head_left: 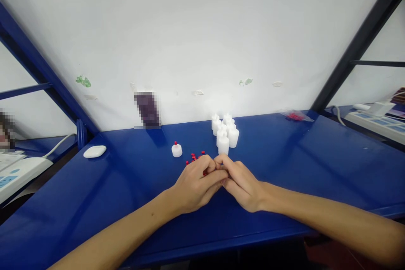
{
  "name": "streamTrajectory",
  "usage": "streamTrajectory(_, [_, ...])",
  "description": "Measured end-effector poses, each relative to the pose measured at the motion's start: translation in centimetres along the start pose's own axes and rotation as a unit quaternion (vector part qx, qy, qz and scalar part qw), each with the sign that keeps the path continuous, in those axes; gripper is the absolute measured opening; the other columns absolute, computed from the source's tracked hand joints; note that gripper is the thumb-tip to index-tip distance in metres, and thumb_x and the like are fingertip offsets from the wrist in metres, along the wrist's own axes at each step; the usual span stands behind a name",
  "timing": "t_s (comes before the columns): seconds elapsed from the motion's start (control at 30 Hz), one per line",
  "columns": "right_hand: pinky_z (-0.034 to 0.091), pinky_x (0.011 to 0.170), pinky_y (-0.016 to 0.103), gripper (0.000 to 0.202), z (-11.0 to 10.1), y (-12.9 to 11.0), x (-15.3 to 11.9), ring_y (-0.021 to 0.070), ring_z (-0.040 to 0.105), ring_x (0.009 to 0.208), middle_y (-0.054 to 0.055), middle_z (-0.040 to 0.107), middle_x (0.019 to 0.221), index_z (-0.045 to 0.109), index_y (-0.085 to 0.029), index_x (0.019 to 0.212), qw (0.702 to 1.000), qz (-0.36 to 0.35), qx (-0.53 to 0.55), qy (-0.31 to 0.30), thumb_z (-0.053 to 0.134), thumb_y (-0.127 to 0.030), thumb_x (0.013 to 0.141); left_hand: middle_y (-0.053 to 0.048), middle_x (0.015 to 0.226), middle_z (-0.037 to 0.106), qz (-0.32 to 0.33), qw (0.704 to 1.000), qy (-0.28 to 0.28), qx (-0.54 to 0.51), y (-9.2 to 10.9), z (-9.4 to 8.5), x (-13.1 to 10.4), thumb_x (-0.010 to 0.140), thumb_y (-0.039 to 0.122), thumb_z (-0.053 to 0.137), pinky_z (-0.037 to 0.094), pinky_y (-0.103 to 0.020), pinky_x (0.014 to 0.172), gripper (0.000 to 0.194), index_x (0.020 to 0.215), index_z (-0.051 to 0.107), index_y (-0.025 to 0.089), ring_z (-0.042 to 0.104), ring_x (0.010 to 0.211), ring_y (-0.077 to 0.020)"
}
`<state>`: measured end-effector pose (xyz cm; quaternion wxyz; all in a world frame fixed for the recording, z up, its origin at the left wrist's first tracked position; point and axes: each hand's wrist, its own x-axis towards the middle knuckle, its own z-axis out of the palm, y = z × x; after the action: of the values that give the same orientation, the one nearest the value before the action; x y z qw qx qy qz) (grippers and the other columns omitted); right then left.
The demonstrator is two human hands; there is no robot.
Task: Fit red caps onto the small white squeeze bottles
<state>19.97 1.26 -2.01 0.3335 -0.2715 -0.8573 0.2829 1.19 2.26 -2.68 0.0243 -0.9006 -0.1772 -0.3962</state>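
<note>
Both hands meet over the front of the blue painted surface. The left hand is curled, its fingertips against those of the right hand. The bent fingers hide what lies between them, so whether either hand grasps anything cannot be told. The fingertip-to-fingertip posture suggests fine, two-handed work on something small. A red spot shows at the left fingers; held or lying beneath, it cannot be determined.

Small red plastic pieces lie loose just beyond the left hand, apparently spread there for easy picking. A group of white cylindrical bottles stands upright beyond the fingertips, packed close, probably to keep them together and within reach. One short white container with a red tip stands upright to the left, apart from the group, perhaps to keep it separate. A clear plastic bag with red contents lies near the wall at right, likely out of the working area.
</note>
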Motion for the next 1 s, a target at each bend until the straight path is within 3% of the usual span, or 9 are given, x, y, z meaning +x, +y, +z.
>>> streamTrajectory(0.07, [0.032,0.056,0.026,0.021,-0.1,0.1,0.1,0.0125,0.042,0.054,-0.006,0.049,0.07,0.038,-0.022,0.108,1.0,-0.005,0.007,0.014,0.045,-0.026,0.089,-0.002,0.085,0.042,-0.021,0.999,-0.01,-0.026,-0.4,-0.4,0.0,0.097,0.017,0.046,0.043,-0.025,0.06,0.017,0.105,0.061,0.019,0.044,0.072,-0.0127])
streamTrajectory(0.13, [0.034,0.058,0.028,0.032,-0.7,0.2,0.3,0.014,0.046,0.059,-0.003,0.053,0.077,0.037,-0.022,0.118,0.999,-0.009,0.011,0.045,0.048,-0.034,0.09,-0.003,0.089,0.047,-0.053,0.997,0.02,-0.05,-1.2,-1.4,0.0,0.096,0.018,0.047,0.045,-0.027,0.066,0.013,0.104,0.058,0.02,0.047,0.077,-0.0137])
streamTrajectory(0.2, [0.036,0.06,0.03,0.032,-1.9,0.5,0.9,0.0157,0.047,0.062,-0.002,0.052,0.074,0.039,-0.022,0.119,0.994,-0.007,0.04,0.101,0.046,-0.035,0.091,-0.004,0.089,0.05,-0.1,0.989,0.103,-0.044,-2.6,-2.8,0.0,0.096,0.021,0.048,0.045,-0.03,0.072,0.006,0.098,0.053,0.019,0.049,0.081,-0.0154])
streamTrajectory(0.3, [0.04,0.064,0.033,0.024,-4.0,1.6,2.6,0.0192,0.051,0.067,0.0,0.052,0.071,0.041,-0.023,0.11,0.971,0.007,0.122,0.206,0.044,-0.032,0.088,-0.003,0.084,0.048,-0.174,0.962,0.207,0.025,-5.5,-5.1,-0.6,0.097,0.027,0.042,0.043,-0.031,0.07,0.016,0.085,0.048,0.019,0.046,0.076,-0.016])
streamTrajectory(0.4, [0.043,0.069,0.037,0.022,-5.5,2.7,4.7,0.0205,0.055,0.072,0.0,0.054,0.073,0.041,-0.024,0.103,0.954,0.016,0.181,0.24,0.043,-0.027,0.081,-0.002,0.083,0.049,-0.214,0.957,0.17,0.101,-8.3,-6.7,-1.6,0.094,0.028,0.048,0.043,-0.031,0.071,0.015,0.084,0.051,0.019,0.047,0.075,-0.0158])
streamTrajectory(0.5, [0.045,0.072,0.036,0.024,-5.7,3.7,6.1,0.0197,0.056,0.074,-0.001,0.055,0.074,0.042,-0.025,0.101,0.941,0.028,0.237,0.241,0.045,-0.022,0.077,-0.003,0.09,0.052,-0.252,0.953,0.129,0.112,-9.7,-7.2,-2.2,0.092,0.028,0.054,0.045,-0.03,0.074,0.011,0.089,0.057,0.018,0.05,0.078,-0.0154])
streamTrajectory(0.67, [0.044,0.072,0.033,0.025,-4.8,4.4,6.3,0.0185,0.057,0.076,-0.001,0.059,0.078,0.044,-0.025,0.101,0.947,0.035,0.244,0.205,0.049,-0.019,0.077,-0.003,0.093,0.051,-0.257,0.956,0.108,0.089,-9.7,-6.6,-2.3,0.09,0.029,0.058,0.046,-0.029,0.075,0.012,0.091,0.062,0.018,0.051,0.08,-0.0146])
streamTrajectory(1.0, [0.04,0.072,0.032,0.012,-4.2,3.7,6.2,0.0167,0.054,0.077,0.002,0.059,0.082,0.054,-0.018,0.09,0.974,0.038,0.103,0.197,0.045,-0.016,0.083,-0.003,0.092,0.055,-0.247,0.967,0.018,0.06,-9.9,-6.3,-2.6,0.089,0.025,0.054,0.047,-0.031,0.082,0.01,0.091,0.06,0.017,0.056,0.086,-0.0165])
